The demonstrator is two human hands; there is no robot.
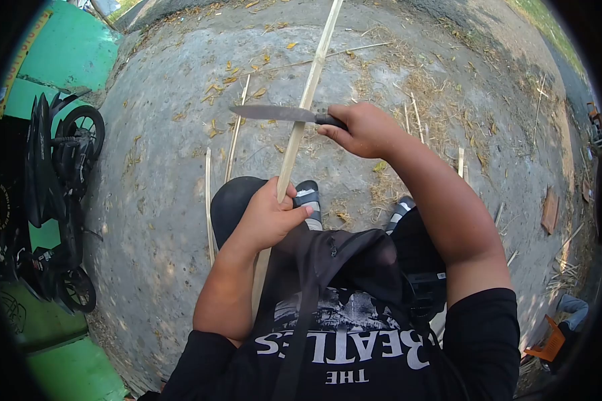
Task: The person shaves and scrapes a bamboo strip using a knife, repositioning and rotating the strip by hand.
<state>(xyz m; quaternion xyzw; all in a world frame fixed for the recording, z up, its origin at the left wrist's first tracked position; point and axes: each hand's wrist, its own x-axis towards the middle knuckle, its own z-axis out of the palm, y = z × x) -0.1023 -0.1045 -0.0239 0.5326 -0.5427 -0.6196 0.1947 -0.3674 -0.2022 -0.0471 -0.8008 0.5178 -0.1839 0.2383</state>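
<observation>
The left hand [271, 217] is closed around one long strip [291, 148], which runs lengthwise through the grip: its longer part slants out toward the far edge of the ground [160, 134], its other part passes back beside the left forearm. The strip is pale, flat, narrow and wood-like. The right hand [364, 130] is wrapped around the dark handle of one knife [271, 113], whose dull grey blade lies crosswise at the strip, beyond the left hand. Two sandals [308, 198] show below. Left of them, two loose pale sticks [237, 130] lie on rough grey ground scattered with dry yellow leaves. One dark motorbike [53, 194] stands near the left edge.
</observation>
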